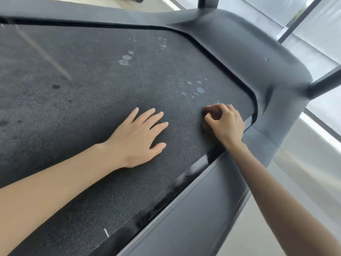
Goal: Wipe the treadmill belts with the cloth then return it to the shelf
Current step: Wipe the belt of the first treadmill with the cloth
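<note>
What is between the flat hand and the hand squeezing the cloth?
Just bare treadmill belt, seen in the head view. Nothing lies between the left hand, flat on the belt, and the right hand gripping the cloth.

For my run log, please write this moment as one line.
left hand flat on treadmill belt | right hand grips brown cloth on belt | pale spots beyond hands
</note>
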Motion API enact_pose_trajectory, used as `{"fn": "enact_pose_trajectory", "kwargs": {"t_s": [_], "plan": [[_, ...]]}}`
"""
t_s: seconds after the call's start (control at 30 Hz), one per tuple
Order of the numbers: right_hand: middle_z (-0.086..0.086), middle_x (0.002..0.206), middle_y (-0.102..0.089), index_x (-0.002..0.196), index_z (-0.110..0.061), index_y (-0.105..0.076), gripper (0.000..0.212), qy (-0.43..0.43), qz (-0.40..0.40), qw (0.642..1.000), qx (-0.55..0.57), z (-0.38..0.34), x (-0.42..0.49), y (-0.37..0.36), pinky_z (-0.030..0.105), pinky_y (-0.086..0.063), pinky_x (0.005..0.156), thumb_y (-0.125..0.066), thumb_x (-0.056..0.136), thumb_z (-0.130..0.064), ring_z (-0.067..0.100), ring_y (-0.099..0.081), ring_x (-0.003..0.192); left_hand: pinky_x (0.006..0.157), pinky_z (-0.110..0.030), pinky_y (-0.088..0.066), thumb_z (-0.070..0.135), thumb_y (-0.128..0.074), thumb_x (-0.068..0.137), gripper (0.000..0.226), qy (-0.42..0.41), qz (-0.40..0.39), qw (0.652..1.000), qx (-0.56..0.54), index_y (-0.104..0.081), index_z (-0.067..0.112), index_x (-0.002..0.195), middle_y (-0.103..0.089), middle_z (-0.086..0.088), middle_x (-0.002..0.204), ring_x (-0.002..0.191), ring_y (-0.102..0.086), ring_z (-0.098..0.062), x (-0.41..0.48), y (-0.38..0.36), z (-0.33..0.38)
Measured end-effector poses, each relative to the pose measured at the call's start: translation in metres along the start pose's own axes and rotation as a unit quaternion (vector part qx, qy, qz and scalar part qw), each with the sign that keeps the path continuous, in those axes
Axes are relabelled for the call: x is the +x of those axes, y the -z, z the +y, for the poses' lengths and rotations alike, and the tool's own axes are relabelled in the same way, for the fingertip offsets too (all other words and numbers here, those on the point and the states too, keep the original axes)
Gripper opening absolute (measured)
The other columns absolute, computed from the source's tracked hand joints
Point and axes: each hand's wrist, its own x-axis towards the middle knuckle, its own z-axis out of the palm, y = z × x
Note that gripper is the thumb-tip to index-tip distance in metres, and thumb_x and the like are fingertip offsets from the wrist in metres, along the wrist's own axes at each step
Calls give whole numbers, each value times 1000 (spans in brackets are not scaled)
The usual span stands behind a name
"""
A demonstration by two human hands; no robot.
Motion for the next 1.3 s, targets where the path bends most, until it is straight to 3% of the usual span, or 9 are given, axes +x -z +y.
{"fn": "enact_pose_trajectory", "kwargs": {"t_s": [0.07,0.23,0.33,0.5,0.67,0.77,1.03,1.1,1.3], "plan": [[-4,107,-62,105,-36,-66,27,37,-11,999,0,-3,-12,0,31,-43,83,-60,78,-39,22,-55,103,118,-41,3,55,-16,93,64,0,5,1000,-10,-10,27,150,0,3,159,145,8,-15,13,-4,6],[-6,92,-64,100,-32,-67,29,236,-9,972,13,-3,-46,8,30,-48,74,-61,74,-39,20,-58,84,118,-38,1,61,-1,86,72,14,26,999,-14,-16,29,149,-9,5,158,145,1,-13,21,-14,13],[-4,96,-64,102,-28,-68,28,209,-11,978,24,15,-22,7,32,-48,77,-63,76,-36,22,-59,90,119,-38,-3,61,-4,84,74,12,24,999,-27,-25,29,147,-16,6,157,145,-5,-12,18,-12,11],[-2,109,-62,108,-29,-65,30,86,-2,996,-15,65,50,-2,35,-44,87,-62,80,-38,24,-56,107,118,-42,-12,58,-16,85,69,16,28,998,-49,-36,27,143,-27,4,153,144,-16,-14,18,-10,13],[3,111,-60,106,-29,-65,31,-27,16,999,-25,78,96,-12,36,-42,87,-60,79,-43,27,-54,110,118,-40,-12,59,-19,83,68,24,35,997,-61,-39,29,141,-30,8,152,143,-18,-12,20,-9,14],[2,111,-62,107,-30,-65,30,-9,8,1000,-22,71,83,-9,35,-42,86,-61,80,-42,27,-55,109,118,-39,-11,61,-20,82,69,28,38,996,-73,-40,31,140,-30,10,151,142,-18,-10,21,-8,14],[-8,99,-63,105,-33,-65,32,230,-56,971,29,33,3,7,31,-47,82,-62,74,-41,18,-58,96,118,-38,-11,63,-16,83,69,11,28,998,-58,-35,33,143,-29,10,152,143,-17,-10,20,-7,10],[-7,100,-62,106,-31,-65,32,214,-58,975,31,40,14,5,32,-47,84,-65,75,-39,18,-57,98,118,-38,-11,65,-15,83,67,-1,21,999,-41,-34,38,142,-28,14,151,142,-17,-9,22,-4,1],[3,116,-58,113,-27,-61,31,61,-19,998,-27,74,97,-12,36,-40,85,-59,85,-41,28,-50,113,118,-39,-7,63,-16,84,62,13,20,999,-47,-33,43,141,-29,18,149,143,-13,-9,28,-7,-11]]}}
